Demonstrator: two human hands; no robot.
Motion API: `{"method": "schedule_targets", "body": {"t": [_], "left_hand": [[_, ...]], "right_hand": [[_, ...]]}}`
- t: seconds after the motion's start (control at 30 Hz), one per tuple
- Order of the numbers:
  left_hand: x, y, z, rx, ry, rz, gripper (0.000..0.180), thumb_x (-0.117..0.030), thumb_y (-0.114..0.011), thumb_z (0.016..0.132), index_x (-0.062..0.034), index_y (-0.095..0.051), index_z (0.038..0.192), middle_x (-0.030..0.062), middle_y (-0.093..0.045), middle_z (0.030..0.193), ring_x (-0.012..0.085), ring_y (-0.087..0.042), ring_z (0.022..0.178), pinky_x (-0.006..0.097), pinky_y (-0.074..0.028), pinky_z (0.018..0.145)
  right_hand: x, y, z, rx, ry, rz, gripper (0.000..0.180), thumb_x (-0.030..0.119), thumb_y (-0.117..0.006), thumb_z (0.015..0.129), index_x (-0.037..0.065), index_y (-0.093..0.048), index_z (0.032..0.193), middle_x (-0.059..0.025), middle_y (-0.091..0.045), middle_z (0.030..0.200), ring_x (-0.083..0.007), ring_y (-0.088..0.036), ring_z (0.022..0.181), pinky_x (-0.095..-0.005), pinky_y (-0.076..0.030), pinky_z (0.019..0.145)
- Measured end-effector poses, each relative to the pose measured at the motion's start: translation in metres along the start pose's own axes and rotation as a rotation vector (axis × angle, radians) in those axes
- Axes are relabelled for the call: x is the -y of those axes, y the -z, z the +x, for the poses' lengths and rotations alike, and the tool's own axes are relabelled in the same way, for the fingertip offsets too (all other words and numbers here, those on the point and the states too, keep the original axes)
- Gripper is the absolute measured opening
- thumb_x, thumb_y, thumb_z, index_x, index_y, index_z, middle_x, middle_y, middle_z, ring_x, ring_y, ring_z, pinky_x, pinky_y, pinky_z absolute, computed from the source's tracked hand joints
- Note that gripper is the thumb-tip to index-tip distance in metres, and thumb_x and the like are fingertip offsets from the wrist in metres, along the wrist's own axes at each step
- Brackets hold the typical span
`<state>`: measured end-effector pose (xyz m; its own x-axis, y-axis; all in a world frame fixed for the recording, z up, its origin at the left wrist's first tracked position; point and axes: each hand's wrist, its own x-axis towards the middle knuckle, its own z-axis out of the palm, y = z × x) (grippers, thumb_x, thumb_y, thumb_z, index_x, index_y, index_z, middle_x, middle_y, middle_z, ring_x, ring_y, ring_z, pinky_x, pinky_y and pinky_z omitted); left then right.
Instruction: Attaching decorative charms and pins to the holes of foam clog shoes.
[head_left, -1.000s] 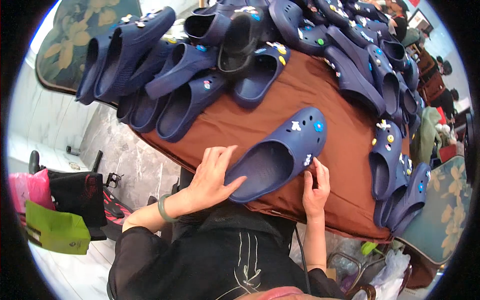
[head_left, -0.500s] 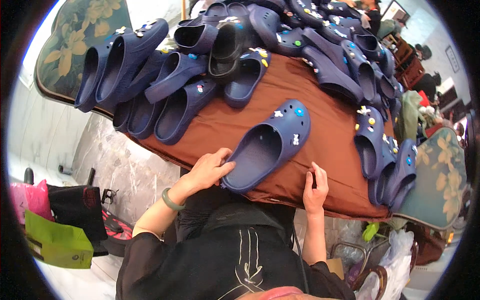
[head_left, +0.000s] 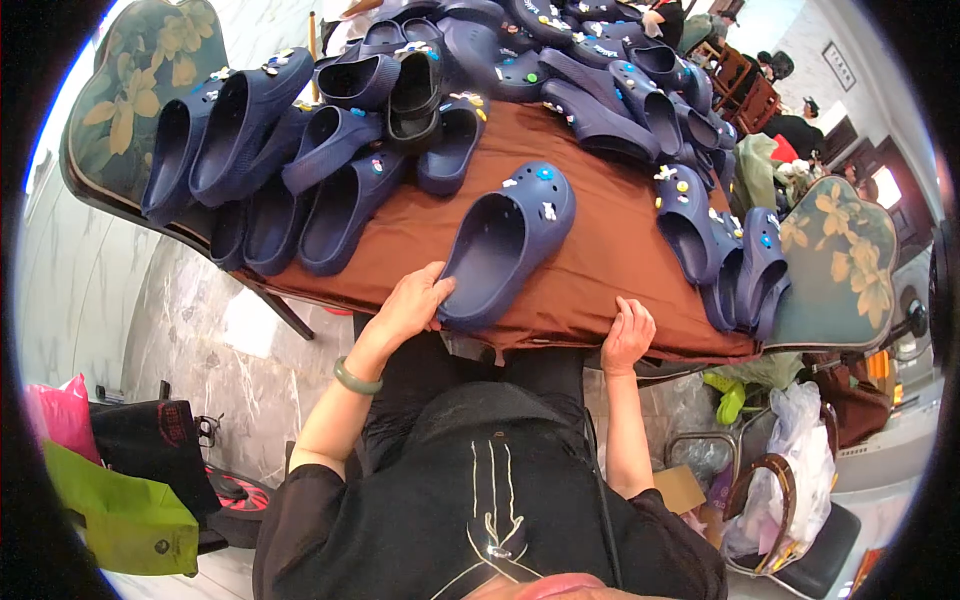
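A navy blue clog lies on the brown cloth in front of me, its toe pointing away and to the right. White and blue charms decorate its holed toe. My left hand pinches the heel rim of this clog between thumb and fingers. At the front edge of the table, to the right of the clog, my right hand rests on the cloth with its fingers loosely extended and nothing in them.
Brown cloth covers the table. Navy clogs are piled along its left side and far end, with a black clog among them. More clogs stand at the right. Flowered chair backs flank the table. Bags lie lower left.
The whole view has shifted, so the table sits higher in the picture. My right hand has lowered its raised fingers onto the cloth edge. My left hand still grips the clog's heel.
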<state>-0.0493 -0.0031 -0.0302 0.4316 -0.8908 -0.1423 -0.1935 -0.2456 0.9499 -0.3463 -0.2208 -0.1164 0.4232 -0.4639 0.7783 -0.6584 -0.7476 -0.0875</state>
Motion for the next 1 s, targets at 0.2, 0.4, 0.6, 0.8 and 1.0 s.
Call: {"method": "schedule_targets", "body": {"t": [0.2,0.4,0.6,0.8,1.0], "left_hand": [[0.005,-0.001,0.001,-0.011,-0.008,-0.014,0.030,-0.023,-0.049,0.090,0.0021,-0.057,0.104,0.0118,-0.062,0.076,0.0174,-0.058,0.050,0.030,-0.048,0.047],[0.000,-0.004,0.001,-0.026,-0.022,0.080,0.030,-0.023,-0.049,0.088,0.0031,-0.056,0.101,0.0129,-0.061,0.076,0.0197,-0.059,0.052,0.033,-0.049,0.052],[0.004,-0.005,0.001,-0.032,-0.053,0.127,0.031,-0.025,-0.046,0.089,0.0037,-0.055,0.098,0.0173,-0.062,0.080,0.0249,-0.061,0.057,0.037,-0.050,0.058],[0.006,-0.007,-0.004,-0.024,-0.093,0.194,0.032,-0.027,-0.044,0.090,0.0030,-0.052,0.096,0.0234,-0.062,0.086,0.0349,-0.064,0.075,0.043,-0.049,0.067],[0.019,-0.009,0.003,-0.064,-0.175,0.263,0.030,-0.025,-0.043,0.092,0.0021,-0.051,0.101,0.0287,-0.060,0.091,0.0458,-0.057,0.092,0.048,-0.043,0.079]], "right_hand": [[0.003,0.000,0.000,-0.037,0.020,-0.012,0.025,0.015,-0.050,0.089,0.008,-0.063,0.110,-0.0082,-0.059,0.109,-0.0264,-0.053,0.104,-0.0407,-0.038,0.092],[0.001,-0.002,0.001,-0.067,0.029,-0.012,0.023,0.014,-0.052,0.089,0.008,-0.063,0.108,-0.0074,-0.059,0.108,-0.0260,-0.053,0.104,-0.0404,-0.038,0.091],[0.002,-0.002,0.001,-0.067,0.041,-0.037,0.023,0.015,-0.053,0.088,0.008,-0.062,0.108,-0.0068,-0.058,0.108,-0.0256,-0.053,0.104,-0.0401,-0.038,0.093],[0.004,-0.001,-0.001,-0.058,0.020,-0.045,0.023,0.016,-0.053,0.087,0.010,-0.062,0.107,-0.0065,-0.057,0.109,-0.0260,-0.052,0.104,-0.0405,-0.038,0.093],[0.003,0.001,-0.001,-0.061,0.025,-0.024,0.023,0.016,-0.052,0.087,0.011,-0.062,0.108,-0.0059,-0.057,0.109,-0.0254,-0.051,0.104,-0.0399,-0.037,0.092]]}}
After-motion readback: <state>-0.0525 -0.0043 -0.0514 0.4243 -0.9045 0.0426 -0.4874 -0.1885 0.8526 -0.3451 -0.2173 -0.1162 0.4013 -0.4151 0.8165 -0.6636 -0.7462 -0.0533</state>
